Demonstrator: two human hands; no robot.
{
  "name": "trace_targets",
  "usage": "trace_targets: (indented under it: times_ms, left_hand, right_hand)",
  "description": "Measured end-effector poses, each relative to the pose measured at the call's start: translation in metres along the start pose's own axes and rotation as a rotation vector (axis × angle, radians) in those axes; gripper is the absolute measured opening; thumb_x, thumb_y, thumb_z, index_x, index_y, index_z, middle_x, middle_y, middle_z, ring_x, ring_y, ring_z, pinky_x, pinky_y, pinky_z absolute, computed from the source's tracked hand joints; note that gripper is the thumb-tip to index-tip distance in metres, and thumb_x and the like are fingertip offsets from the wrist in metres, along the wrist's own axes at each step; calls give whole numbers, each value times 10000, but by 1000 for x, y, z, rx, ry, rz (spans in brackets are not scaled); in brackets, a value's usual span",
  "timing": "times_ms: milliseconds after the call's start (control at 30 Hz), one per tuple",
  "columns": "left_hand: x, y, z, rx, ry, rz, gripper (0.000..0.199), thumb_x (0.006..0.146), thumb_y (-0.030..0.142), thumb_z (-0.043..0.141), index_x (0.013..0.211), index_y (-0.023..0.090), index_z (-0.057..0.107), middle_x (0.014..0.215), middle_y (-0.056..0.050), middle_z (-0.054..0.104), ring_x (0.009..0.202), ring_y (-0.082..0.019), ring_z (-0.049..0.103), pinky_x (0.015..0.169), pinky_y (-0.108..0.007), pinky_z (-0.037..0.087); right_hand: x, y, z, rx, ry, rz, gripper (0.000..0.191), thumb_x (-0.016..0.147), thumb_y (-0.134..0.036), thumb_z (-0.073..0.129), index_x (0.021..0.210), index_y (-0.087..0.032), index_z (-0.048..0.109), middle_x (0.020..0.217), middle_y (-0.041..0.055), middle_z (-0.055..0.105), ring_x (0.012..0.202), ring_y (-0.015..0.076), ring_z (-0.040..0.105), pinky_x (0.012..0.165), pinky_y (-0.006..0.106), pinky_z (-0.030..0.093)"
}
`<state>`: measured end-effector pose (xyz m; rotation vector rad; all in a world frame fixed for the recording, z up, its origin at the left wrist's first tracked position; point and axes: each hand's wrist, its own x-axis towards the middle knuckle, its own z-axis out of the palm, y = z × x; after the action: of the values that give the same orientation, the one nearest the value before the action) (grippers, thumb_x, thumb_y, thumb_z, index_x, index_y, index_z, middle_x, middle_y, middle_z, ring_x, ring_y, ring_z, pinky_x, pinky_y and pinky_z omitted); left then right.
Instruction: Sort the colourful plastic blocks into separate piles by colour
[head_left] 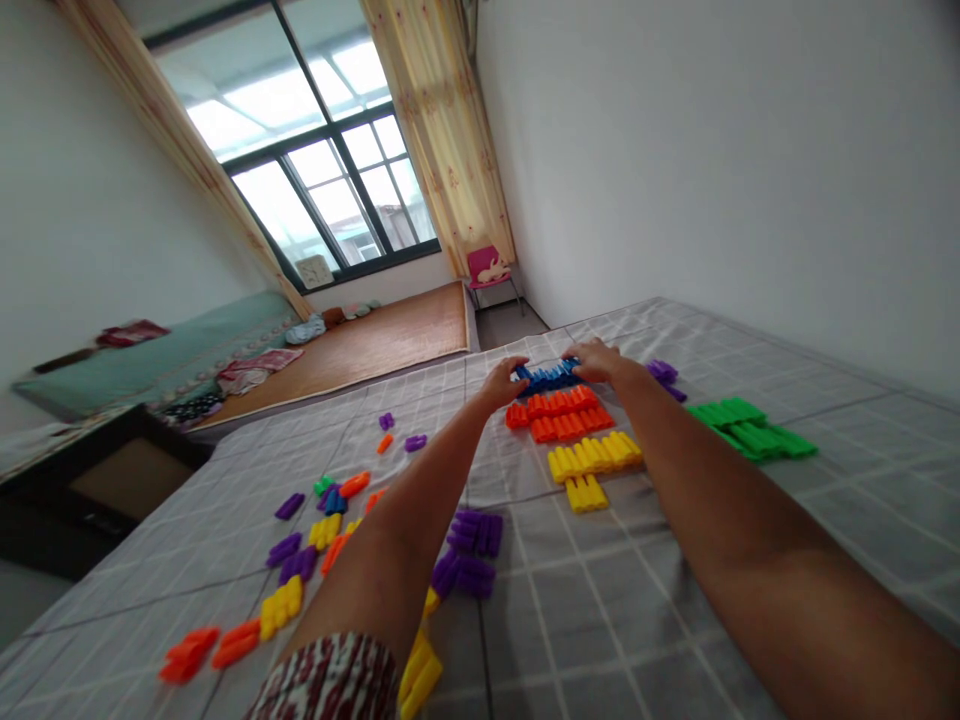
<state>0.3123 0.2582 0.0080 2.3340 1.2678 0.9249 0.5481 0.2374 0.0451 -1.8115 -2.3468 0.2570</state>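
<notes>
Both arms reach forward over a grey checked sheet (585,610). Between my hands lies a row of blue plastic pieces (549,377). My left hand (505,382) has its fingers curled on the row's left end, and my right hand (596,362) is closed on its right end. Just nearer than the blue row are orange pieces (562,413) in two rows. Yellow pieces (596,456) lie below those. Green pieces (754,430) sit right of my right forearm, with a few purple pieces (663,375) farther back.
Loose purple pieces (476,550), yellow pieces (281,606) and orange pieces (189,654) are scattered at the left, some partly behind my left forearm. A dark cabinet (97,480) stands at the far left. Beyond are a wooden platform (390,335) and a pink chair (484,263).
</notes>
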Motion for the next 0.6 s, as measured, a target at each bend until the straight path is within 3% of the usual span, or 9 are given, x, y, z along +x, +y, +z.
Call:
trace_targets:
  times_ms: [267, 600]
  left_hand:
    - [-1, -1, 6, -56, -121, -8, 513, 684, 112, 645, 1196, 143, 622, 1242, -115, 623, 1143, -235, 583, 1044, -397, 435]
    - [-4, -3, 1, 4, -102, 55, 582, 630, 30, 640, 1199, 152, 620, 1320, -101, 597, 1252, -269, 518, 1113, -439, 368]
  right_hand:
    - [0, 0, -1, 10, -13, 21, 476, 832, -240, 521, 1299, -279, 602, 1384, 99, 547, 1292, 342, 395, 995, 540, 367]
    - [-2, 6, -5, -5, -25, 14, 575, 790, -223, 561, 1361, -287, 543, 1389, 79, 545, 1300, 326, 412, 1008, 477, 378]
